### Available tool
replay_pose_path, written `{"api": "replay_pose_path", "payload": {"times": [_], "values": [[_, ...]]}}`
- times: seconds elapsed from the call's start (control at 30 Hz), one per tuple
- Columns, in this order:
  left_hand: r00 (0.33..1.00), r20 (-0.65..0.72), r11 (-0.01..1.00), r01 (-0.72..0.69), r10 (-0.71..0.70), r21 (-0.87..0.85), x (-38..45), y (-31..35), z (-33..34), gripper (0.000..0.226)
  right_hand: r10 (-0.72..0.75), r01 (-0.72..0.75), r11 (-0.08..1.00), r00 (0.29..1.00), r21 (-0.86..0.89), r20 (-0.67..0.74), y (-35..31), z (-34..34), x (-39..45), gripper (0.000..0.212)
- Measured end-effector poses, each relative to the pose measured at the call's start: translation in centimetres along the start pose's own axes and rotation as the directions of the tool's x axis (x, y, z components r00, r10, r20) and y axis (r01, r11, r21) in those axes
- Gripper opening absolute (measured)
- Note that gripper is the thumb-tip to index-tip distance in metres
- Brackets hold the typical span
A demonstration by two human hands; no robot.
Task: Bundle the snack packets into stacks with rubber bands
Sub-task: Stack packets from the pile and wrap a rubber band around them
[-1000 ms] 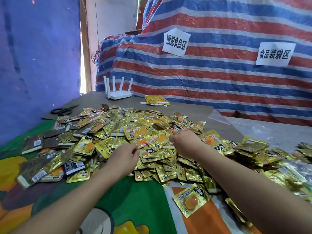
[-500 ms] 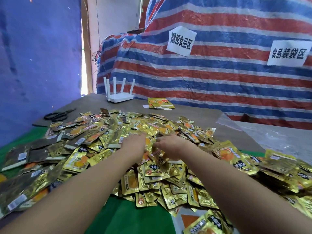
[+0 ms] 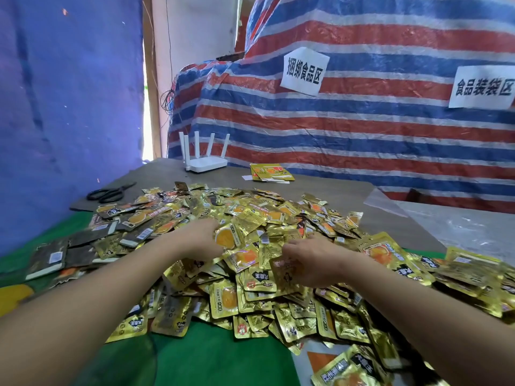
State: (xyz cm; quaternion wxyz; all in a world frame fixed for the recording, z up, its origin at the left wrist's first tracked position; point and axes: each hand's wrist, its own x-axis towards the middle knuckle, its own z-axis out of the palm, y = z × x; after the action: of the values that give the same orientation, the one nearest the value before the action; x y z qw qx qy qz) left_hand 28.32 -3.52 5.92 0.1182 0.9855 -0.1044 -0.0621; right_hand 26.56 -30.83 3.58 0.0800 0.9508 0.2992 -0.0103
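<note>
Hands spread apart; right hand [image 3: 312, 260] fingers [image 3: 289, 270] pinch packet [image 3: 282, 271].

Gold packets [image 3: 250, 218], seemingly orange-printed; red-blue-white striped tarp [image 3: 362, 129].

Person, head-camera view: two forearms and two hands visible, entering from the lower corners of the frame.
Left hand [image 3: 202, 243]: bare; no glove, ring or wristband seen.
Right hand [image 3: 312, 260]: bare; no glove, ring or watch seen.
Forearms: bare along the whole visible length, no sleeve edge in frame.
Fingernails: too small and blurred to describe.
</note>
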Motion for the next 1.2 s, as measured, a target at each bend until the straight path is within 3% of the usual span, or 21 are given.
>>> {"api": "replay_pose_path", "payload": {"times": [0.13, 0.27, 0.43, 0.63, 0.8, 0.97, 1.03, 1.1, 1.2], "values": [[0.998, -0.008, 0.998, -0.059, 0.059, 0.022, 0.0, 2.7, 0.5, 0.063, -0.201, 0.211, 0.930, 0.977, -0.302, 0.065, -1.0, -2.6, 3.3, 0.037], [0.998, 0.055, 0.999, -0.036, 0.034, 0.032, 1.7, 4.5, 2.5, 0.056, -0.217, 0.314, 0.813, 0.945, -0.490, 0.246, -1.6, -3.5, 7.3, 0.040], [0.998, 0.020, 0.998, 0.056, -0.057, 0.017, 3.1, 4.5, 3.6, 0.057, -0.205, 0.334, 0.818, 0.930, -0.468, 0.305, 0.1, -2.6, 9.0, 0.077], [0.992, -0.002, 0.992, 0.124, -0.124, 0.003, 3.5, 5.1, 4.7, 0.050, -0.196, 0.250, 0.845, 0.967, -0.473, 0.161, 1.1, -2.0, 8.0, 0.069], [0.991, -0.008, 0.975, 0.128, -0.132, -0.180, 2.8, 4.8, 4.6, 0.075, -0.240, 0.181, 0.844, 0.969, -0.504, -0.054, 1.4, -1.8, 5.7, 0.033], [0.996, -0.036, 0.982, 0.069, -0.077, -0.177, 0.8, 2.5, 3.7, 0.071, -0.099, 0.078, 0.984, 0.987, -0.158, -0.130, 1.4, -1.7, 2.8, 0.023], [0.996, -0.026, 0.959, 0.079, -0.089, -0.272, -0.2, 0.7, 2.8, 0.072, 0.068, -0.058, 0.996, 0.986, 0.067, -0.150, 1.3, -2.1, 1.6, 0.030], [0.992, -0.035, 0.943, 0.101, -0.118, -0.317, -1.1, -1.5, 1.4, 0.080, 0.285, -0.240, 0.900, 0.955, 0.364, -0.075, 0.7, -2.6, 0.7, 0.031], [0.978, -0.026, 0.913, 0.182, -0.206, -0.365, -2.2, -4.2, -0.8, 0.091, 0.468, -0.441, 0.525, 0.864, 0.728, 0.186, -1.1, -3.4, 0.5, 0.027]]}}
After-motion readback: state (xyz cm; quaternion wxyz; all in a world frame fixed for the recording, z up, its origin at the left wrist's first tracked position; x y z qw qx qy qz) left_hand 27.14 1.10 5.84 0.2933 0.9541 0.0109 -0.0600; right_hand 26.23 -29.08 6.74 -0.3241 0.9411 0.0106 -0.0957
